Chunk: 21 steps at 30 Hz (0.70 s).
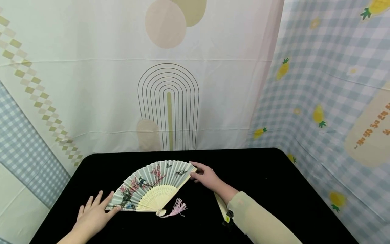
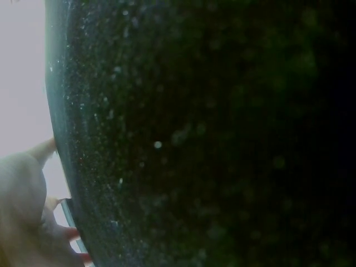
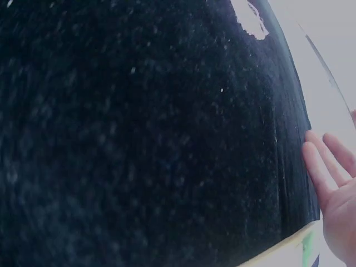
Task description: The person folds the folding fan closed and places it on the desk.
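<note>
An opened folding fan point(image 1: 152, 179) with pale ribs and a grey-blue leaf printed with pink blossoms and dark birds lies on the black table. From its pivot a pink tassel point(image 1: 178, 207) trails to the right. My left hand point(image 1: 93, 214) is at the fan's left end, fingers spread and straight, its thumb touching the edge. At the opposite end my right hand point(image 1: 208, 177) pinches the outer rib between thumb and fingers. In the right wrist view the hand's fingers point(image 3: 328, 167) show at the right edge. The left wrist view shows only part of the left hand point(image 2: 25, 211).
The black tabletop point(image 1: 262, 203) fills both wrist views. A white printed cloth point(image 1: 225, 95) hangs behind the table, with a blue checked pineapple cloth point(image 1: 304, 84) along the right. A pale strap with a small dark device point(image 1: 228, 217) hangs by the right wrist.
</note>
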### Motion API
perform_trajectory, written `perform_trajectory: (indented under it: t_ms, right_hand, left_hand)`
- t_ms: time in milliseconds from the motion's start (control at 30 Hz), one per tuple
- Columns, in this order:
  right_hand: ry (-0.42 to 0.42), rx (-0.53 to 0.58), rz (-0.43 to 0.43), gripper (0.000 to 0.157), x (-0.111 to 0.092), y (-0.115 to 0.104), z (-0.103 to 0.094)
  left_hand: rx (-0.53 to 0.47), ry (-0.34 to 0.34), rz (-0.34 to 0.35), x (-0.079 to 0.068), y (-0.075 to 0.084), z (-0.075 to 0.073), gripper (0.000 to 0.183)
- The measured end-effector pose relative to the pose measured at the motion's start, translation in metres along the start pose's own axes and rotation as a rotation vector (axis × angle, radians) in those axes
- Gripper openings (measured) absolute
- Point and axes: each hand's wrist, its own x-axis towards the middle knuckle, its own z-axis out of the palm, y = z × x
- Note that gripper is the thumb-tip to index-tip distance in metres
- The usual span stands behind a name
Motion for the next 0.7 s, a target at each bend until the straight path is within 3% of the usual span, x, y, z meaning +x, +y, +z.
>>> perform_trajectory:
  t_ms: [300, 700]
  right_hand:
    - [-0.037, 0.212, 0.038, 0.055, 0.001, 0.001, 0.005]
    - [0.017, 0.399, 0.088, 0.050, 0.000, -0.004, 0.012]
  left_hand:
    - [-0.016, -0.005, -0.005, 0.001, -0.001, 0.000, 0.108]
    - [-0.018, 0.011, -0.001, -0.001, -0.001, 0.002, 0.107]
